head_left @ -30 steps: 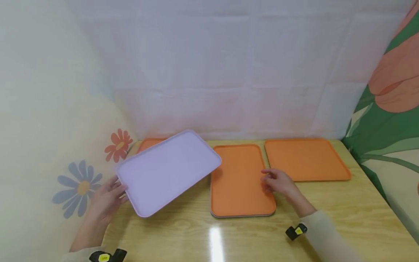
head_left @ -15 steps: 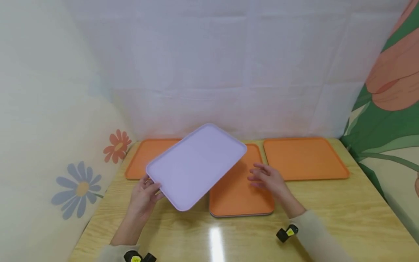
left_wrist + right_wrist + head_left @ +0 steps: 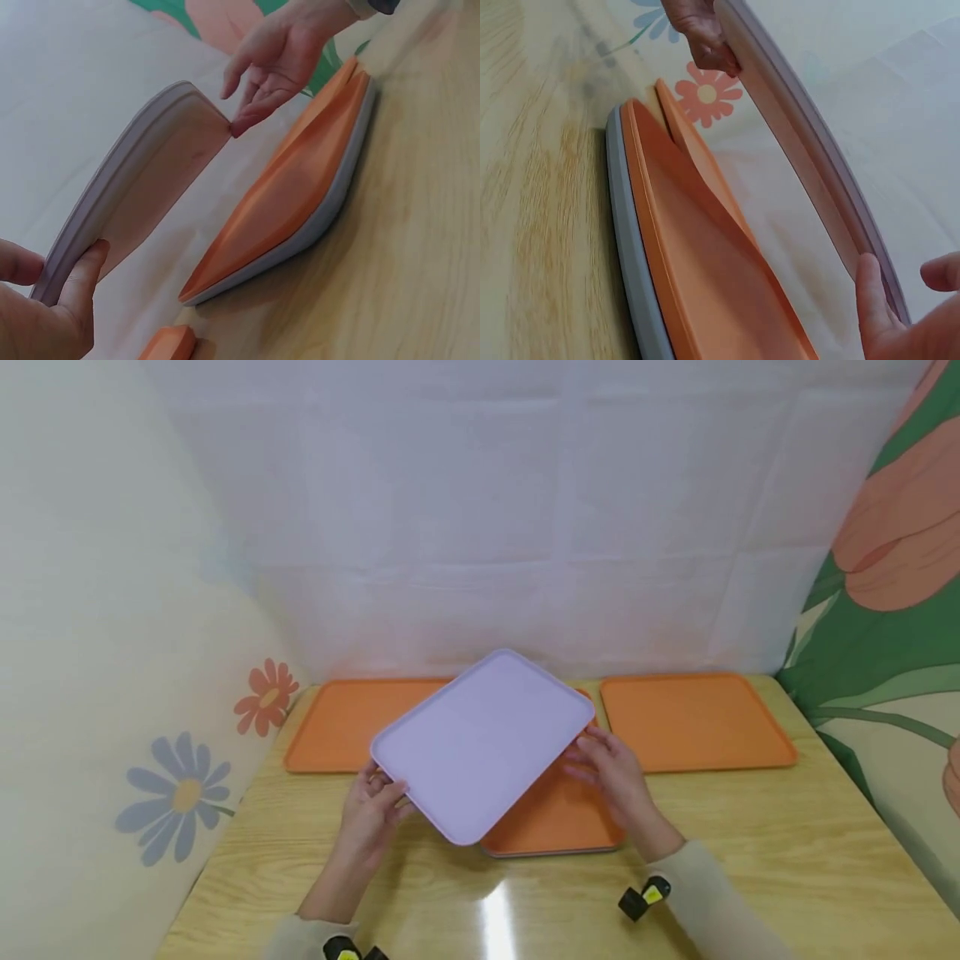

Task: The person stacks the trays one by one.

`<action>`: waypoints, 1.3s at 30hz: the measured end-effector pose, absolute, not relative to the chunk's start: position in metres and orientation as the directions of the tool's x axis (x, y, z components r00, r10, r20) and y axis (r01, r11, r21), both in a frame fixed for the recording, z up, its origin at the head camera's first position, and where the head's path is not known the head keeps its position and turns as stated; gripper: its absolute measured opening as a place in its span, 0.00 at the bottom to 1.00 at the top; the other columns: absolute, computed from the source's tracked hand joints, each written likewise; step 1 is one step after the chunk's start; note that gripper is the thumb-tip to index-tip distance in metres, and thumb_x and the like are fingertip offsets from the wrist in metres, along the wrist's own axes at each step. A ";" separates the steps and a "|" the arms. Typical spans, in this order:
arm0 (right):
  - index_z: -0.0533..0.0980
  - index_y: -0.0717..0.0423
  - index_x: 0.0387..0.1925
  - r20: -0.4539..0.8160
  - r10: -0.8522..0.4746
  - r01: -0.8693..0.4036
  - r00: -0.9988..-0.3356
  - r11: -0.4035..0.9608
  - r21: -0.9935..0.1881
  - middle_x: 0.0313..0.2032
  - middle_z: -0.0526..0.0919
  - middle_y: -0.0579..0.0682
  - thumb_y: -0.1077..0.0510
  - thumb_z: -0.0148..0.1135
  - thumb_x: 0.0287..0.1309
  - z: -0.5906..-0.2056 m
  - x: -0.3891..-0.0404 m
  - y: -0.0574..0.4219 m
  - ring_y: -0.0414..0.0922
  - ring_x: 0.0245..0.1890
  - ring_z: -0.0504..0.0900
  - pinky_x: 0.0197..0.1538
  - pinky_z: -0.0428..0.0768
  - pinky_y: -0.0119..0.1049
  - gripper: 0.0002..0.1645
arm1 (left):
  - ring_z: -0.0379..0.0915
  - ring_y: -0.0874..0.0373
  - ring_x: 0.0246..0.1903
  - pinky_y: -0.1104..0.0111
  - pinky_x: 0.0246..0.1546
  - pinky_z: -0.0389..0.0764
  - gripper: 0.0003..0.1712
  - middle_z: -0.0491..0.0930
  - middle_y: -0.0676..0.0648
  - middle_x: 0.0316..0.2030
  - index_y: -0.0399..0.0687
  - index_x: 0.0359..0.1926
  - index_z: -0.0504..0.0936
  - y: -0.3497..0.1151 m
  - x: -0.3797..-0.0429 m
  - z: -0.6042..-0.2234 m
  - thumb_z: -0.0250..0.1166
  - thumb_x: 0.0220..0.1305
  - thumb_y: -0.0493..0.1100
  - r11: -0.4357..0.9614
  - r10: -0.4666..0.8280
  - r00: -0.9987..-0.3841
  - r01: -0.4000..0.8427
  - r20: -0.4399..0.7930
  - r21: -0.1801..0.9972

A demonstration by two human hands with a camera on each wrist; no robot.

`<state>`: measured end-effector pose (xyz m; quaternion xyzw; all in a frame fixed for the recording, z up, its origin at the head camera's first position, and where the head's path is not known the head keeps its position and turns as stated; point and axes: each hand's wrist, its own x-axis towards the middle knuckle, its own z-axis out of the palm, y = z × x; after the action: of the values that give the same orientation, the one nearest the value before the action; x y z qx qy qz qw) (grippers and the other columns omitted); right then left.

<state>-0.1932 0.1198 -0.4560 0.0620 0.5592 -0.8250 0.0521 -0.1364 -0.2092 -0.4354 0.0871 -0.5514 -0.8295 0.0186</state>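
Note:
A lilac tray is held tilted in the air above the table, turned at an angle. My left hand pinches its near left edge, thumb above and fingers beneath. At its right corner, my right hand has fingertips touching the underside near the rim; in the right wrist view the thumb stands apart from the tray. Partly hidden below is an orange tray, lying lengthwise on top of a grey tray.
Another orange tray lies at the back left of the wooden table, partly covered by the lilac tray. A further orange tray lies at the back right. A pale cloth hangs behind, and flower-patterned walls flank both sides.
The left hand has carried the lilac tray rightward, over the middle stack. My right hand has come off the stack's right edge, moved slightly left and met the tray's corner.

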 end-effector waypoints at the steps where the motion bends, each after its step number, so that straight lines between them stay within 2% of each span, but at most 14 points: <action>1: 0.58 0.69 0.72 -0.161 -0.012 0.154 -0.987 -0.375 -0.914 0.43 0.83 0.49 0.63 0.55 0.71 -0.456 -0.193 0.119 0.42 0.39 0.86 0.47 0.87 0.40 0.33 | 0.76 0.62 0.35 0.70 0.35 0.84 0.32 0.70 0.51 0.41 0.44 0.67 0.52 -0.207 -0.136 -0.437 0.49 0.67 0.22 -0.393 -0.128 -0.984 -0.065 -0.124 0.917; 8: 0.56 0.68 0.74 -0.175 0.035 0.146 -0.984 -0.399 -0.905 0.40 0.79 0.46 0.67 0.55 0.70 -0.456 -0.195 0.114 0.39 0.38 0.83 0.46 0.87 0.38 0.35 | 0.78 0.61 0.35 0.67 0.36 0.85 0.33 0.70 0.51 0.43 0.46 0.67 0.52 -0.193 -0.135 -0.444 0.51 0.66 0.22 -0.382 -0.121 -0.986 -0.063 -0.117 0.922; 11: 0.55 0.63 0.76 -0.195 0.056 0.157 -0.979 -0.399 -0.904 0.40 0.77 0.46 0.68 0.55 0.68 -0.457 -0.196 0.111 0.38 0.37 0.82 0.42 0.87 0.36 0.38 | 0.79 0.60 0.37 0.66 0.38 0.85 0.35 0.70 0.50 0.45 0.48 0.67 0.51 -0.187 -0.134 -0.446 0.51 0.65 0.22 -0.384 -0.097 -0.989 -0.068 -0.113 0.921; 16: 0.52 0.54 0.80 -0.235 0.083 0.187 -0.968 -0.381 -0.905 0.43 0.74 0.46 0.70 0.58 0.65 -0.460 -0.199 0.108 0.37 0.35 0.81 0.34 0.84 0.32 0.46 | 0.79 0.59 0.38 0.65 0.39 0.86 0.40 0.68 0.46 0.50 0.44 0.71 0.46 -0.179 -0.133 -0.450 0.52 0.63 0.22 -0.356 -0.059 -0.991 -0.089 -0.117 0.930; 21: 0.53 0.52 0.79 -0.258 0.103 0.205 -0.961 -0.363 -0.909 0.47 0.73 0.46 0.70 0.57 0.65 -0.460 -0.202 0.111 0.36 0.34 0.80 0.31 0.81 0.31 0.45 | 0.80 0.58 0.39 0.64 0.38 0.87 0.43 0.68 0.43 0.54 0.43 0.72 0.45 -0.174 -0.131 -0.454 0.54 0.62 0.22 -0.351 -0.047 -0.992 -0.095 -0.119 0.931; 25: 0.53 0.52 0.79 -0.260 0.095 0.209 -0.961 -0.365 -0.907 0.44 0.74 0.44 0.71 0.56 0.65 -0.459 -0.204 0.118 0.36 0.33 0.80 0.30 0.81 0.31 0.45 | 0.80 0.55 0.43 0.60 0.41 0.87 0.45 0.66 0.40 0.58 0.43 0.72 0.46 -0.174 -0.132 -0.455 0.57 0.61 0.23 -0.340 -0.011 -0.994 -0.102 -0.113 0.935; 28: 0.53 0.52 0.80 -0.255 0.079 0.209 -0.964 -0.369 -0.905 0.42 0.73 0.42 0.70 0.55 0.66 -0.457 -0.205 0.126 0.36 0.32 0.79 0.30 0.82 0.30 0.44 | 0.79 0.54 0.46 0.56 0.45 0.87 0.43 0.66 0.38 0.61 0.40 0.73 0.49 -0.178 -0.135 -0.455 0.59 0.62 0.25 -0.303 0.018 -0.992 -0.122 -0.123 0.945; 33: 0.52 0.52 0.80 -0.252 0.022 0.228 -0.968 -0.357 -0.906 0.43 0.75 0.43 0.70 0.55 0.67 -0.454 -0.206 0.144 0.36 0.31 0.81 0.31 0.83 0.30 0.44 | 0.77 0.52 0.50 0.50 0.50 0.84 0.31 0.68 0.36 0.60 0.33 0.69 0.60 -0.194 -0.145 -0.452 0.60 0.70 0.36 -0.170 0.068 -0.981 -0.190 -0.181 0.967; 39: 0.49 0.53 0.80 -0.226 -0.110 0.249 -0.968 -0.298 -0.922 0.42 0.79 0.42 0.71 0.53 0.68 -0.453 -0.209 0.167 0.37 0.32 0.83 0.36 0.86 0.32 0.45 | 0.75 0.51 0.53 0.56 0.49 0.84 0.30 0.71 0.35 0.62 0.32 0.69 0.66 -0.209 -0.158 -0.450 0.60 0.74 0.44 0.047 0.204 -0.954 -0.213 -0.218 0.976</action>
<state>-0.2086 0.1666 -0.4528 0.0597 0.5818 -0.8034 0.1115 -0.1582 -0.2085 -0.4504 0.0031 -0.7076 -0.6902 -0.1511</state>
